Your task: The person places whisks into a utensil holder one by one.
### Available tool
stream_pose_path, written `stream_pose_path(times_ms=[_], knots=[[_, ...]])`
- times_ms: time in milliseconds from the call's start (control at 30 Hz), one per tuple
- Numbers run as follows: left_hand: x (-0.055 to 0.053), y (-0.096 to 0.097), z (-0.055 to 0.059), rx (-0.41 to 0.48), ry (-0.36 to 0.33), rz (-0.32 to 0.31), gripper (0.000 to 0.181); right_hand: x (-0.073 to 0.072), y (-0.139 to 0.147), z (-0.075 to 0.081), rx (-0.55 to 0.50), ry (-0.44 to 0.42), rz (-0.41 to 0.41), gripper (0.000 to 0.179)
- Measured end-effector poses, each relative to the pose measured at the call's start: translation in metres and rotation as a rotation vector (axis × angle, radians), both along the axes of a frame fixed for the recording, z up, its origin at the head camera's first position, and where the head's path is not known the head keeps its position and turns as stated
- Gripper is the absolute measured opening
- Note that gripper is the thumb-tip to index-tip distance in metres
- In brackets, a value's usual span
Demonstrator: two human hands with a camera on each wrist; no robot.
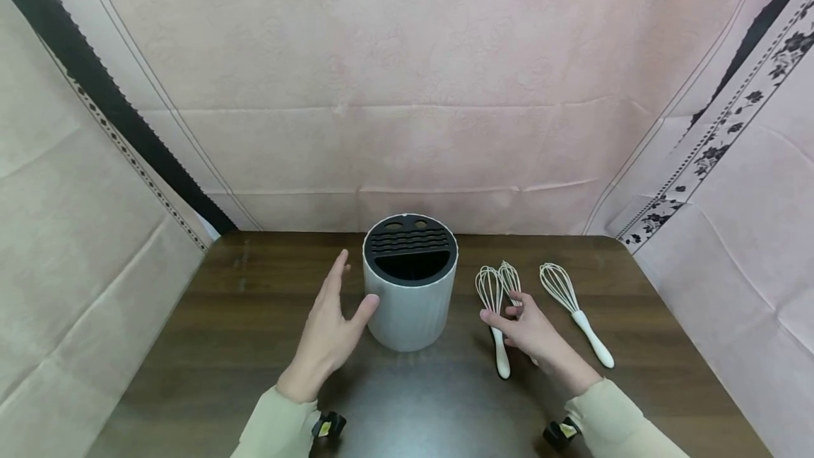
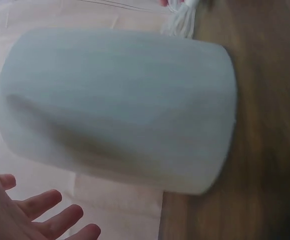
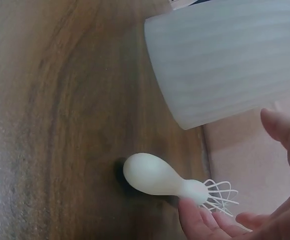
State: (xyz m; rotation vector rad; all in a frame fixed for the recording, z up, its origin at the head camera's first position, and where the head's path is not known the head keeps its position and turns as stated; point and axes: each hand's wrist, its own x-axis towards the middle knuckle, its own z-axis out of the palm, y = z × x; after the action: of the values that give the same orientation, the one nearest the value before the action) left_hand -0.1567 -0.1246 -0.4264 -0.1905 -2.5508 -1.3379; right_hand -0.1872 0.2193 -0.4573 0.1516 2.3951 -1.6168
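Table layout: container mid-table, three whisks to its right.
Container [image 1: 410, 316] stands on table [image 1: 210, 387], midway between left and right edges; cloth [image 1: 407, 112] behind far edge. Left whisk [image 1: 501, 353] and middle whisk [image 1: 510, 279] side by side, right whisk [image 1: 577, 315] nearer right edge; heads toward far edge. Left hand [image 1: 327, 334] left of container, right hand [image 1: 531, 327] over left pair.

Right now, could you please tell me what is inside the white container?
Nothing sticks out of the white container; the large opening in its black lid shows only darkness. The lid and walls hide the rest, so any contents cannot be seen.
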Motion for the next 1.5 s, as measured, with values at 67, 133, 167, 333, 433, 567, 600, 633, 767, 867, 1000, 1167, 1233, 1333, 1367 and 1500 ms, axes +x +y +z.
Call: stream_pose_path(times_ms=[67,133,167,333,433,567,600,633,767,867,1000,1167,1233,1333,1367,1500], knots=[[-0.004,0.004,0.004,0.016,0.01,-0.007,0.078,0.0,0.001,-0.003,0.011,-0.004,0.006,0.097],[-0.007,0.007,0.007,0.015,0.023,-0.008,0.078,0.001,0.002,-0.006,0.028,-0.011,0.013,0.096],[-0.009,0.009,0.008,0.013,0.027,-0.007,0.078,0.002,0.002,-0.008,0.037,-0.015,0.016,0.095],[-0.016,0.015,0.013,0.013,0.058,-0.017,0.077,0.004,0.002,-0.017,0.085,-0.017,0.008,0.088],[-0.019,0.016,0.014,0.037,0.076,-0.048,0.073,0.004,0.0,-0.02,0.102,0.003,-0.003,0.079],[-0.022,0.017,0.014,0.084,0.081,-0.072,0.068,0.005,-0.003,-0.023,0.144,0.049,0.005,0.067],[-0.022,0.017,0.014,0.094,0.083,-0.075,0.067,0.005,-0.004,-0.023,0.156,0.057,0.006,0.065],[-0.023,0.018,0.014,0.102,0.086,-0.075,0.065,0.005,-0.004,-0.023,0.165,0.063,0.008,0.063],[-0.027,0.021,0.014,0.117,0.108,-0.08,0.061,0.004,-0.006,-0.023,0.203,0.081,0.01,0.052],[-0.03,0.022,0.014,0.121,0.119,-0.08,0.059,0.005,-0.006,-0.025,0.238,0.098,0.013,0.041],[-0.034,0.022,0.01,0.134,0.123,-0.092,0.055,0.005,-0.006,-0.028,0.265,0.099,0.015,0.032],[-0.039,0.022,0.005,0.143,0.133,-0.099,0.05,0.005,-0.004,-0.029,0.255,0.088,0.014,0.026],[-0.04,0.023,0.004,0.139,0.134,-0.093,0.05,0.005,-0.003,-0.03,0.251,0.086,0.006,0.024],[-0.041,0.025,0.001,0.136,0.122,-0.083,0.05,0.006,-0.002,-0.031,0.246,0.091,-0.003,0.021],[-0.041,0.025,0.001,0.134,0.117,-0.08,0.05,0.006,-0.001,-0.031,0.244,0.093,-0.007,0.02],[-0.041,0.024,0.002,0.127,0.114,-0.069,0.05,0.004,-0.003,-0.033,0.228,0.097,-0.01,0.02]])
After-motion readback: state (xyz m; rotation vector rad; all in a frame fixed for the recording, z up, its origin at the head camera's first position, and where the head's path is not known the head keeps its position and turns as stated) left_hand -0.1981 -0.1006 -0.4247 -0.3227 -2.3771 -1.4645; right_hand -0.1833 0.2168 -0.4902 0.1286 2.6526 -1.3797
